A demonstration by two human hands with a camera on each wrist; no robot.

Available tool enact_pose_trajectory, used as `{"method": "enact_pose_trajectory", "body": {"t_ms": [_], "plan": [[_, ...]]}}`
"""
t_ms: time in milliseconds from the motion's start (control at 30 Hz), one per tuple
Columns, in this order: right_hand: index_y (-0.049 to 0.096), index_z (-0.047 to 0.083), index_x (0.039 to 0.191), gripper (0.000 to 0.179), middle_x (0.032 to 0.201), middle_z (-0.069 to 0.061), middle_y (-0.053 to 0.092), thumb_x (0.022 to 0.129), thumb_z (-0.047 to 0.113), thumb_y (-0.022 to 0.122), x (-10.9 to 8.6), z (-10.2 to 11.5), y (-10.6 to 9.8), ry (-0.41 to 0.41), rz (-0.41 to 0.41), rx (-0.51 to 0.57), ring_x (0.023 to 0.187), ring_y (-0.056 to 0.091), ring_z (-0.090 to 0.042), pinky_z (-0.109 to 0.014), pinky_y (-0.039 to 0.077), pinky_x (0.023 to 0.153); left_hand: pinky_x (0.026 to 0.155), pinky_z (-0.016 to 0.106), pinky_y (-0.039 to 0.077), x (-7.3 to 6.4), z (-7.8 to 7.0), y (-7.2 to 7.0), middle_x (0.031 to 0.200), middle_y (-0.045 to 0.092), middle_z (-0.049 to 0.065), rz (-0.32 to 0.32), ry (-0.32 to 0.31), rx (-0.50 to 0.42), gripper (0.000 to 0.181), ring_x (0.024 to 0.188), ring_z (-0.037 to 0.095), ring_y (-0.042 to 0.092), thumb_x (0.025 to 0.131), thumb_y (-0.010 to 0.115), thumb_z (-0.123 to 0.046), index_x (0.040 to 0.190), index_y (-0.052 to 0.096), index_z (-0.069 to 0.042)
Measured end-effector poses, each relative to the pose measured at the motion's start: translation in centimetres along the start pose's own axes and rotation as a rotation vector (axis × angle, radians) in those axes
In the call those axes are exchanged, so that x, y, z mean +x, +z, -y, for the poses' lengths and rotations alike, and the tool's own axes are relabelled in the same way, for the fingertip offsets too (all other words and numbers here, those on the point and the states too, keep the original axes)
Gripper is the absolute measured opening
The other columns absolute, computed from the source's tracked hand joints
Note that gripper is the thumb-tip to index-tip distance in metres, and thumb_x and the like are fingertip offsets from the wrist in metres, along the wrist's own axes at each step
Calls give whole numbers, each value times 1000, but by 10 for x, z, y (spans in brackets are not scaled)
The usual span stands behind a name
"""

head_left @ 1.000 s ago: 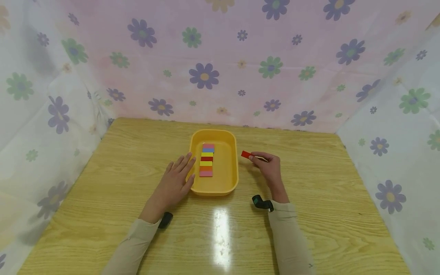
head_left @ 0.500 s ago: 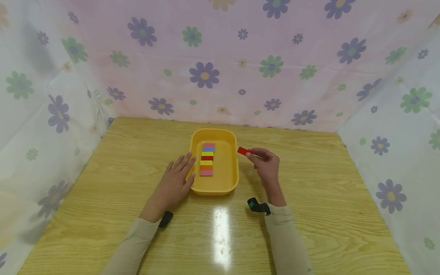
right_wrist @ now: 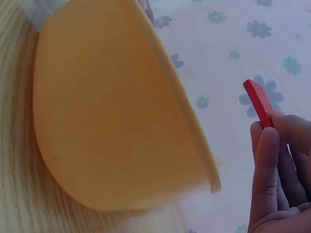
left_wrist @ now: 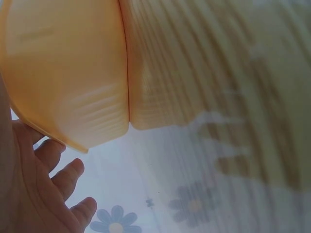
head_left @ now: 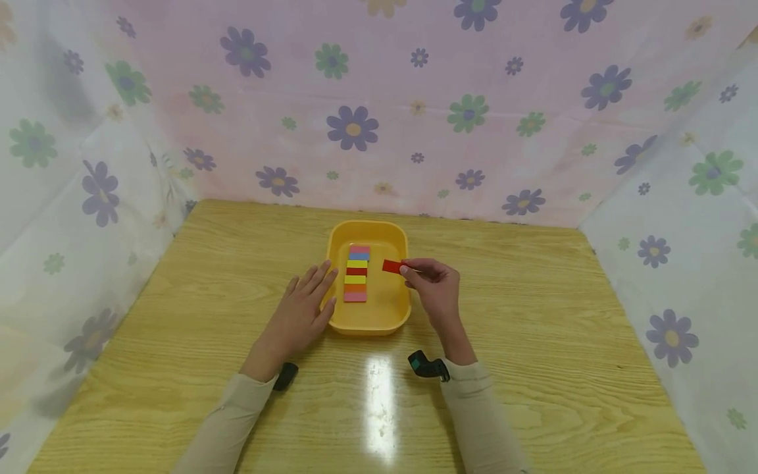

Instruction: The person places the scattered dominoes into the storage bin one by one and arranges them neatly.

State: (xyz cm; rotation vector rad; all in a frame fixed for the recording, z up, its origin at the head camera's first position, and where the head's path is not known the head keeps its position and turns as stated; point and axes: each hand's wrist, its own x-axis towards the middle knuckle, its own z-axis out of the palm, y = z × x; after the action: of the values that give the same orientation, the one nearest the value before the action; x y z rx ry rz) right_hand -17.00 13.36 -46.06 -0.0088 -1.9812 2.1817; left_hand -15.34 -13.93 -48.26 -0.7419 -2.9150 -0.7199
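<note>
A yellow plastic tub (head_left: 387, 313) stands on the table, and a column of flat coloured blocks (head_left: 356, 280) lies along its left side: pink, blue, yellow, dark red, yellow, orange and pink. My right hand (head_left: 437, 289) pinches a red block (head_left: 391, 266) between thumb and fingers, above the tub's right half. In the right wrist view the red block (right_wrist: 259, 102) shows as a thin slab, higher than the tub's rim. My left hand (head_left: 299, 309) rests with spread, straight fingers against the left rim; the left wrist view shows the fingers (left_wrist: 68, 177) at the tub's edge.
The wooden table (head_left: 562, 329) carries the tub near its middle. A flowered cloth (head_left: 414, 99) hangs behind and on both sides. Black cameras are strapped to both wrists, the right camera (head_left: 428, 366) sitting just in front of the tub.
My right hand has moved left with the red block, from beside the tub to over its right rim. My left hand and the blocks in the tub have stayed put.
</note>
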Motion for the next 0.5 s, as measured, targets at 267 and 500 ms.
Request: {"method": "enact_pose_trajectory", "body": {"t_ms": [267, 500], "plan": [[77, -4, 94, 13, 91, -18, 76, 88, 7, 80, -10, -5, 28, -74, 82, -135, 76, 75, -26, -28, 62, 68, 122, 64, 16, 0, 0, 0, 169, 23, 9, 2, -7, 5, 59, 155, 36, 22, 107, 50, -30, 159, 34, -9], [78, -2, 93, 11, 90, -13, 77, 87, 5, 80, -16, -8, 50, -96, 131, -349, 81, 75, -24, -29, 62, 75, 122, 64, 16, 0, 1, -1, 169, 23, 9, 3, -6, 15, 59, 155, 36, 23, 107, 50, -30, 160, 34, -10]]}}
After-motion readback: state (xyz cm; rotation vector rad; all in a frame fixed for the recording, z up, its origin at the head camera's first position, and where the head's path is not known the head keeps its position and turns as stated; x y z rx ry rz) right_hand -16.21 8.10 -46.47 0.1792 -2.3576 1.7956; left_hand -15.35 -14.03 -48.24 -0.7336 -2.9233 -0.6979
